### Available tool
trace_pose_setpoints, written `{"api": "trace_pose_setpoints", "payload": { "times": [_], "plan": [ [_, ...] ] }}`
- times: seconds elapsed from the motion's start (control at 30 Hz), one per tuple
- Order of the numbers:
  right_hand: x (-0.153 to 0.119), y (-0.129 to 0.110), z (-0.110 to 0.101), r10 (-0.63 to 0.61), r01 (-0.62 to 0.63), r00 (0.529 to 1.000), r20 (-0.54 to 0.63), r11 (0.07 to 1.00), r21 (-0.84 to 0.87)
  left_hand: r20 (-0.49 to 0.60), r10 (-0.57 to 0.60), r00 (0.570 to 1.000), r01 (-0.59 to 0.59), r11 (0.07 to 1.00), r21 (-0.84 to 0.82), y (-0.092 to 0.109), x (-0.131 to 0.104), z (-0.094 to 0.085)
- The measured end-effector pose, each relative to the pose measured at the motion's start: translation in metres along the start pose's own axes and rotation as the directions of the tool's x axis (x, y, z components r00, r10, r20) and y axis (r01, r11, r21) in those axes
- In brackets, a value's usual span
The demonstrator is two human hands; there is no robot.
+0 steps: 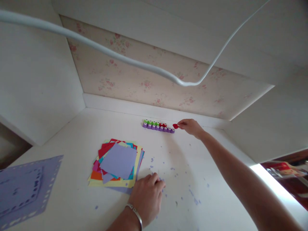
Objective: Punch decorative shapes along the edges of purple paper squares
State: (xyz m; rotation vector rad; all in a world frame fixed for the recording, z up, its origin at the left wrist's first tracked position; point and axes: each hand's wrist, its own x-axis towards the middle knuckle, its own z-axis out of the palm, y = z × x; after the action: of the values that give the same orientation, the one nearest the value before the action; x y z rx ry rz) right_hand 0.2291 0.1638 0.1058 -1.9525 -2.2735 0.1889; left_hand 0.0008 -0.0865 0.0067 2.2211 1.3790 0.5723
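My right hand (190,127) reaches to the back of the white table and pinches a small red paper punch (175,126). Just left of it stand small punches in two rows: purple ones (157,127) in front, with green ones (150,122) and red ones (163,124) behind. My left hand (148,195), with a silver bracelet (134,214) at the wrist, rests on the table with its fingers curled; its palm side is hidden. Beside it lies a pile of coloured paper sheets (119,160), a lilac one on top.
Small lilac paper bits (196,201) are scattered over the table. At the left lies a lilac sheet (21,189) with holes along its edges. A white cable (115,54) hangs across the upper view. Cabinet sides and a papered back wall (146,85) enclose the table.
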Motion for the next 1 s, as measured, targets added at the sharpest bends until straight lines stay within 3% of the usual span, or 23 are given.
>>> {"api": "trace_pose_setpoints", "payload": {
  "times": [0.17,0.3,0.43,0.6,0.73,0.87,1.0],
  "plan": [
    [0.048,-0.025,0.018,0.031,-0.032,0.999,-0.021,0.999,-0.035,-0.002,0.006,1.000,-0.006,1.000,-0.020,-0.004,0.000,0.004],
    [0.063,-0.034,0.018,0.014,-0.016,1.000,-0.026,0.997,-0.074,0.008,0.009,1.000,-0.009,1.000,-0.023,-0.007,0.001,0.006],
    [0.073,-0.057,0.019,-0.087,0.087,0.996,0.008,0.991,-0.104,0.001,0.010,1.000,-0.010,0.999,-0.031,-0.006,0.002,0.006],
    [0.089,-0.111,0.038,-0.258,0.271,0.961,0.103,0.953,-0.136,-0.014,0.028,1.000,-0.028,1.000,-0.008,-0.008,0.003,0.008],
    [0.103,-0.148,0.053,-0.320,0.360,0.916,0.240,0.922,-0.145,-0.014,0.036,0.999,-0.036,0.999,0.012,-0.013,0.004,0.012],
    [0.115,-0.163,0.060,-0.322,0.387,0.887,0.330,0.909,-0.152,0.028,0.042,0.999,-0.043,0.999,0.031,-0.015,0.007,0.016],
    [0.125,-0.169,0.067,-0.277,0.346,0.906,0.319,0.920,-0.185,0.058,0.024,0.998,-0.028,0.998,0.063,-0.015,0.010,0.018]
  ]
}}
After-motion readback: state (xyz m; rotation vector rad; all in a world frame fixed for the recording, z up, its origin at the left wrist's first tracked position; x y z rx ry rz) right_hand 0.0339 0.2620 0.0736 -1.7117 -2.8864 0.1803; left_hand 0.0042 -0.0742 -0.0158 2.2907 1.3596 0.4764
